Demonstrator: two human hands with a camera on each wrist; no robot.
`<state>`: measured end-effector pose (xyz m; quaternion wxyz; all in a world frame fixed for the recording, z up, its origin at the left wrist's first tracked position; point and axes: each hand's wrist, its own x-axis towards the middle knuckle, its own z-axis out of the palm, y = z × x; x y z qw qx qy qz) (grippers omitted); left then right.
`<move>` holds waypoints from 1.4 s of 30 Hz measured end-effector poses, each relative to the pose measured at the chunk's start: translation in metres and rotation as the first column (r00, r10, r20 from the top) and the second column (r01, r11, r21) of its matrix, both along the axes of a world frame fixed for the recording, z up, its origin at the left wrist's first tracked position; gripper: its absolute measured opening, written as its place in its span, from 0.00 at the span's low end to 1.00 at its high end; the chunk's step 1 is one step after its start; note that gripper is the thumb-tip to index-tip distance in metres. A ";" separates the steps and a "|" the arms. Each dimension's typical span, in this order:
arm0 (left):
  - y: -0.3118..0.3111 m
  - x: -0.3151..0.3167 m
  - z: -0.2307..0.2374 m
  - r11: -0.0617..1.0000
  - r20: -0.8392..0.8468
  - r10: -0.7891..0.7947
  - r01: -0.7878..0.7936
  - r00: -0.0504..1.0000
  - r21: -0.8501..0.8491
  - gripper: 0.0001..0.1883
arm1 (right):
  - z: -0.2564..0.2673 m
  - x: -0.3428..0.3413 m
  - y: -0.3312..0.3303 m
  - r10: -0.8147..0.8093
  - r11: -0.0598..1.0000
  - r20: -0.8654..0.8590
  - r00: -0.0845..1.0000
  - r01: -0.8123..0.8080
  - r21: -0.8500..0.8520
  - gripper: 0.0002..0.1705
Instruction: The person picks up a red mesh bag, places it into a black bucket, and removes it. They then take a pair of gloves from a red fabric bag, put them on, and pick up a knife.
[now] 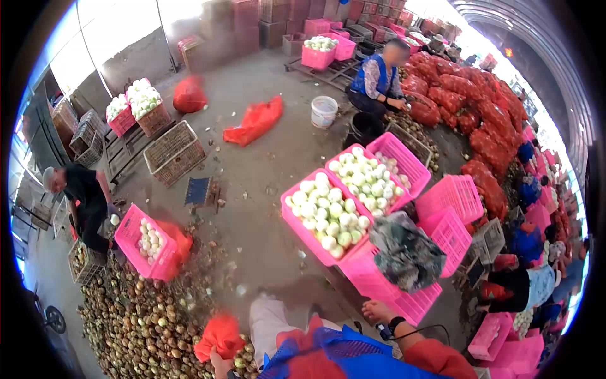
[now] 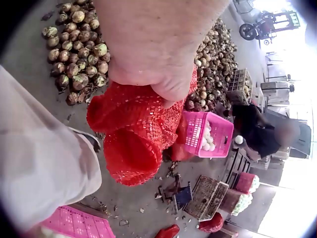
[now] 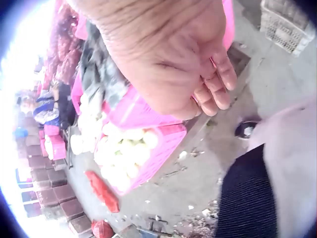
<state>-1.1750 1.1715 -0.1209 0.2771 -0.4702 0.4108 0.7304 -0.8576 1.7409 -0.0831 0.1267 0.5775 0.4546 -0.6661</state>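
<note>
A red mesh bag is gripped by the left hand, low in the head view beside a heap of onions. In the left wrist view the bag hangs below the left hand, its mouth gaping; the fingertips are mostly hidden. The right hand holds nothing and is near pink crates, one with a dark patterned cloth over it. Its fingers bend loosely in the right wrist view, where the palm of the right hand shows.
Pink crates of peeled onions stand ahead. A pink crate with some onions is at the left, near a person in black. Beyond are a small stool, a white bucket, a person in blue and piled red sacks.
</note>
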 end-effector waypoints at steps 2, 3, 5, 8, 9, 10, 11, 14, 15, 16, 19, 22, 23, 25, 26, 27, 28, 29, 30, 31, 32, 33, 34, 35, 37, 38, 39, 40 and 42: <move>0.007 -0.038 -0.011 0.999 -0.058 -0.044 0.045 0.997 0.025 0.29 | -0.029 -0.070 0.044 -0.006 0.999 -0.065 0.998 0.009 0.047 0.14; 0.007 -0.062 -0.019 0.998 -0.017 -0.026 0.027 1.000 0.057 0.29 | -0.043 -0.097 0.056 -0.017 0.996 -0.123 0.992 0.028 0.088 0.14; 0.001 -0.118 -0.053 0.996 -0.044 -0.094 0.094 0.995 -0.006 0.27 | -0.038 -0.164 0.073 0.007 0.991 -0.079 0.997 0.004 0.133 0.13; 0.012 -0.208 -0.043 0.966 0.027 -0.228 0.230 0.973 -0.117 0.26 | -0.019 -0.252 0.085 0.048 0.990 -0.051 0.998 -0.041 0.135 0.13; 0.018 -0.245 -0.048 0.980 -0.033 -0.164 0.167 0.986 0.110 0.26 | -0.020 -0.280 0.084 0.086 0.993 0.004 0.996 -0.086 0.080 0.15; 0.036 -0.278 -0.041 0.978 -0.038 -0.176 0.179 0.984 0.103 0.26 | -0.023 -0.309 0.082 0.120 0.993 0.043 0.992 -0.121 0.017 0.17; 0.054 -0.309 -0.029 0.999 -0.059 -0.041 0.042 0.997 0.030 0.26 | -0.045 -0.323 0.081 0.118 0.992 0.005 0.993 -0.118 -0.036 0.18; 0.083 -0.414 0.008 0.994 -0.171 -0.058 0.073 0.983 0.081 0.27 | -0.067 -0.363 0.073 0.059 0.993 -0.108 0.992 -0.070 -0.096 0.20; 0.097 -0.450 0.009 0.993 -0.198 -0.080 0.096 0.977 0.072 0.27 | -0.023 -0.399 0.070 0.176 0.982 0.012 0.984 -0.175 -0.066 0.20; 0.113 -0.483 0.009 0.991 -0.214 -0.099 0.116 0.972 0.067 0.27 | -0.027 -0.407 0.072 0.075 0.986 -0.016 0.997 -0.077 -0.149 0.19; 0.162 -0.567 0.007 0.984 -0.236 -0.147 0.166 0.960 0.062 0.27 | -0.012 -0.443 0.093 0.157 0.986 0.039 0.987 -0.154 -0.062 0.20; 0.223 -0.641 0.007 0.974 -0.248 -0.197 0.218 0.948 0.059 0.27 | -0.083 -0.433 0.133 0.122 0.991 0.105 0.987 -0.114 -0.077 0.19; 0.244 -0.663 0.007 0.971 -0.247 -0.211 0.232 0.946 0.061 0.27 | -0.124 -0.422 0.149 0.152 0.983 0.037 0.988 -0.147 -0.109 0.19; 0.287 -0.700 0.002 0.964 -0.238 -0.236 0.258 0.942 0.063 0.27 | -0.164 -0.440 0.186 0.164 0.977 -0.040 0.986 -0.168 -0.133 0.18; 0.307 -0.715 0.000 0.960 -0.223 -0.254 0.274 0.941 0.062 0.26 | -0.150 -0.466 0.200 0.369 0.929 0.033 0.929 -0.369 0.006 0.19; 0.326 -0.729 -0.003 0.955 -0.202 -0.272 0.289 0.941 0.062 0.26 | -0.126 -0.484 0.210 0.546 0.820 0.142 0.825 -0.562 0.111 0.19; 0.346 -0.742 -0.007 0.954 -0.186 -0.279 0.294 0.942 0.063 0.26 | -0.088 -0.517 0.230 -0.022 0.985 0.094 0.995 0.038 -0.170 0.22; 0.364 -0.753 -0.008 0.952 -0.168 -0.283 0.298 0.944 0.070 0.26 | -0.033 -0.566 0.252 -0.038 0.994 0.090 0.995 0.047 -0.094 0.23; 0.384 -0.766 -0.007 0.951 -0.160 -0.285 0.299 0.945 0.076 0.26 | 0.002 -0.610 0.277 -0.052 0.998 0.071 0.996 0.053 -0.013 0.23; 0.404 -0.781 -0.004 0.951 -0.152 -0.283 0.298 0.947 0.080 0.26 | 0.003 -0.636 0.304 -0.046 0.999 0.059 0.997 0.046 -0.001 0.23; 0.424 -0.798 -0.002 0.949 -0.153 -0.289 0.304 0.945 0.085 0.26 | 0.002 -0.663 0.329 -0.034 0.998 0.022 0.999 0.033 0.045 0.23; 0.445 -0.815 -0.001 0.945 -0.148 -0.299 0.314 0.943 0.090 0.26 | 0.005 -0.689 0.348 -0.027 0.996 -0.012 1.000 0.028 0.087 0.23; 0.465 -0.834 0.000 0.941 -0.150 -0.309 0.325 0.939 0.094 0.26 | 0.009 -0.714 0.370 -0.028 0.995 -0.039 0.999 0.032 0.097 0.23; 0.485 -0.855 -0.004 0.937 -0.155 -0.320 0.336 0.935 0.098 0.26 | 0.004 -0.734 0.389 -0.058 0.993 -0.083 0.995 0.066 0.100 0.23; 0.522 -0.897 -0.012 0.929 -0.172 -0.334 0.355 0.927 0.108 0.26 | -0.006 -0.773 0.424 -0.090 0.990 -0.134 0.987 0.104 0.098 0.23; 0.539 -0.915 -0.015 0.927 -0.181 -0.335 0.358 0.925 0.113 0.26 | -0.008 -0.788 0.438 -0.132 0.983 -0.132 0.982 0.147 0.109 0.23; 0.557 -0.936 -0.015 0.921 -0.192 -0.348 0.373 0.918 0.114 0.26 | -0.012 -0.804 0.452 -0.174 0.975 -0.131 0.976 0.189 0.120 0.22; 0.582 -0.959 -0.016 0.914 -0.200 -0.359 0.387 0.912 0.123 0.26 | -0.026 -0.812 0.464 -0.177 0.973 -0.137 0.975 0.194 0.122 0.22; 0.629 -1.011 -0.011 0.902 -0.213 -0.373 0.407 0.903 0.144 0.26 | -0.047 -0.831 0.484 -0.227 0.968 -0.085 0.970 0.235 0.090 0.20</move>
